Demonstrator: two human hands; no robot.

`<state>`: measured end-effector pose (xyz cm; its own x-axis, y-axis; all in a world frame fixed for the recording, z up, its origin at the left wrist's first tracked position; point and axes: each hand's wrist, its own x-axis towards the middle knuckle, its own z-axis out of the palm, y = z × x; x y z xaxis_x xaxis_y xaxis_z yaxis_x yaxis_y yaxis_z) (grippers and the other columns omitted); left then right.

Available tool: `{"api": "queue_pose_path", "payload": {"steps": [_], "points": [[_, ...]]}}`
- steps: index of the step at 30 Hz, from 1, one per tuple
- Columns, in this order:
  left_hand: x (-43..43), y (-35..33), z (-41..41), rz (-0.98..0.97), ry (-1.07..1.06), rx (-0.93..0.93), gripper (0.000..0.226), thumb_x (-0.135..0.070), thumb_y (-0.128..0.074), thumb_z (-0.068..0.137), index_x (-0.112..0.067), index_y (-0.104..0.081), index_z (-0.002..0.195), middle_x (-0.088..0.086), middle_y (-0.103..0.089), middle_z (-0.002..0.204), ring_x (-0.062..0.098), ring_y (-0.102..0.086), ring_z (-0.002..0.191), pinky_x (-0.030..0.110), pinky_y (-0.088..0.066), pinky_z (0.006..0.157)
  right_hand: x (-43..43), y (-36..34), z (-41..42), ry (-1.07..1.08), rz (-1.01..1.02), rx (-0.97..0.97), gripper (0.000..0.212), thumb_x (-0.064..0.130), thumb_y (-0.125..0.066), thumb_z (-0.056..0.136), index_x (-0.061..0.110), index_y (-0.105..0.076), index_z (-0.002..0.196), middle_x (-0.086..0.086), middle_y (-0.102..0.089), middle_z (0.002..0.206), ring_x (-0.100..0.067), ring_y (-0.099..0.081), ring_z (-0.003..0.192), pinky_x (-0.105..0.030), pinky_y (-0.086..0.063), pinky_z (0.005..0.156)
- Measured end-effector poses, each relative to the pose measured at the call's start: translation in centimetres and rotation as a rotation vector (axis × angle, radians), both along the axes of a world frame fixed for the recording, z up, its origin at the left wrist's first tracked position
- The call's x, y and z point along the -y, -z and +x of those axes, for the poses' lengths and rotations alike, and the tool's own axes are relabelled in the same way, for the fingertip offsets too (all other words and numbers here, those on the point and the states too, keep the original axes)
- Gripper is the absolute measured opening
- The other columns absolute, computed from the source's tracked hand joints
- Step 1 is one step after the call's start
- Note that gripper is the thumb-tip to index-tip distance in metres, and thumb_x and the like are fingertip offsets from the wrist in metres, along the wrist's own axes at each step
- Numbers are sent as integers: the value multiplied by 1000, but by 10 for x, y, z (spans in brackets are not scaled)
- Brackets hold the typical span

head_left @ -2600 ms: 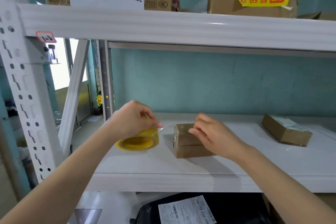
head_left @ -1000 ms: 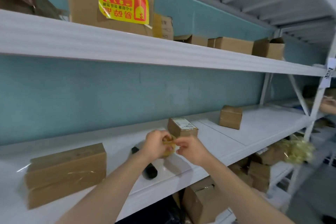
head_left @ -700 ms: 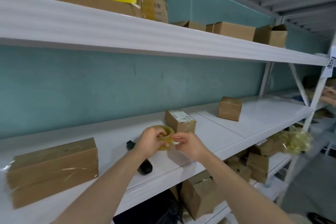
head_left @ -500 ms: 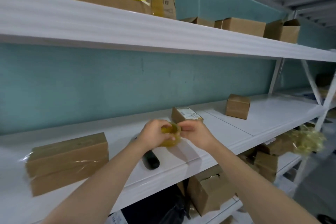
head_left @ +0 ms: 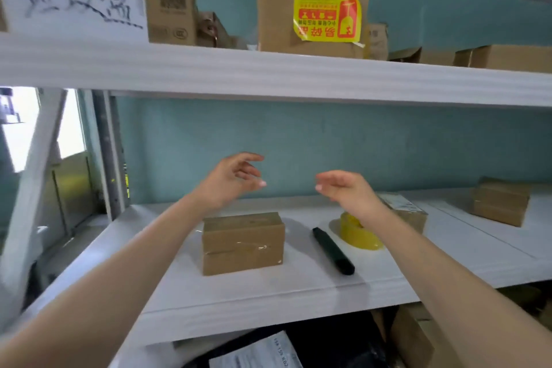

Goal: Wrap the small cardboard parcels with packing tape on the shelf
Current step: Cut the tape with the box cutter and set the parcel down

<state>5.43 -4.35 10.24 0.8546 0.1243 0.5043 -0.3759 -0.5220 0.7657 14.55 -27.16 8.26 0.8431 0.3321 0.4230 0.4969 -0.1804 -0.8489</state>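
Tape point(head_left: 355, 233) now down; "垃圾盒" sign point(head_left: 74, 0) overhead

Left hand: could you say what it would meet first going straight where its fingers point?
Probably the right hand, which faces the left hand across an open gap; depth is unclear.

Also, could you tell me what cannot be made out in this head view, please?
Head view:
Tape roll: far rim behind the right hand's wrist.
Labelled parcel: mostly behind that forearm; print too small.
Paper label below the shelf: cut by the bottom edge.
Left upright: motion-blurred.
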Motion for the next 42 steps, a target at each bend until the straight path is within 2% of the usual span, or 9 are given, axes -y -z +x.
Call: {"api": "queue_pose_path", "payload": {"steps": [6, 11, 15, 20, 23, 29, 34, 39, 42], "points": [[-67, 39, -46, -27, -128, -168, 58, 2, -78, 70, -11, -56, 121, 13, -55, 99, 18, -53, 80, 3, -43, 68, -52, 13, -22, -173, -94, -103, 44, 6, -73, 76, 6, -59, 118, -7, -62, 112, -14, -57, 100, -8, -46, 66], [-83, 70, -66, 73, -98, -340, 70, -40, -89, 49, -31, -57, 111, -2, -61, 98, 11, -59, 84, 14, -47, 79, -70, 25, -31, -257, -262, -132, 64, 1, -77, 70, 6, -52, 128, -6, -56, 125, -16, -51, 118, -15, -40, 87], [-83, 83, -61, 65, -120, -290, 47, -3, -81, 68, -28, -60, 102, 0, -61, 93, 3, -61, 77, 16, -49, 80, -69, 30, -27, -180, -374, -101, 67, 6, -80, 68, 16, -53, 128, -2, -54, 130, -16, -49, 115, -23, -38, 91], [-75, 92, -56, -3, -123, -239, 36, 10, -62, 83, -23, -62, 97, -27, -66, 65, -18, -57, 61, 5, -44, 70, -70, 36, -26, -176, -346, -134, 70, -4, -77, 68, 9, -50, 131, -8, -53, 121, -15, -51, 102, -20, -39, 84], [-67, 98, -57, 95, -119, -225, 37, 1, -55, 91, -28, -51, 114, -27, -62, 83, -23, -54, 74, 5, -38, 80, -71, 41, -24, -172, -318, -153, 70, -5, -78, 66, 5, -50, 130, -7, -54, 113, -16, -53, 98, -21, -39, 84], [-68, 106, -55, 104, -91, -314, 71, -48, -57, 76, -15, -46, 138, -3, -59, 130, 16, -54, 121, 36, -44, 103, -73, 42, -22, -175, -333, -150, 72, -3, -80, 64, 4, -51, 129, -7, -54, 110, -18, -53, 97, -22, -39, 85], [-71, 95, -53, 204, -137, -356, 60, -47, -60, 76, -15, -56, 126, -1, -68, 111, 18, -64, 102, 35, -49, 95, -74, 42, -20, -157, -332, -156, 69, -3, -80, 64, 3, -52, 127, -9, -56, 112, -18, -53, 98, -22, -39, 85], [-70, 86, -46, 20, -149, -246, 20, -11, -70, 80, -17, -52, 76, -6, -54, 72, 8, -53, 70, 21, -43, 68, -83, 46, -21, -163, -326, -184, 69, -1, -82, 61, 1, -54, 124, -10, -60, 110, -21, -57, 98, -25, -43, 87], [-73, 90, -47, -64, -113, -273, 27, -14, -69, 72, -15, -57, 96, 6, -63, 97, 19, -58, 91, 43, -47, 94, -88, 45, -20, -166, -328, -177, 68, 0, -82, 60, 1, -56, 122, -12, -61, 109, -22, -58, 97, -26, -44, 87]]}}
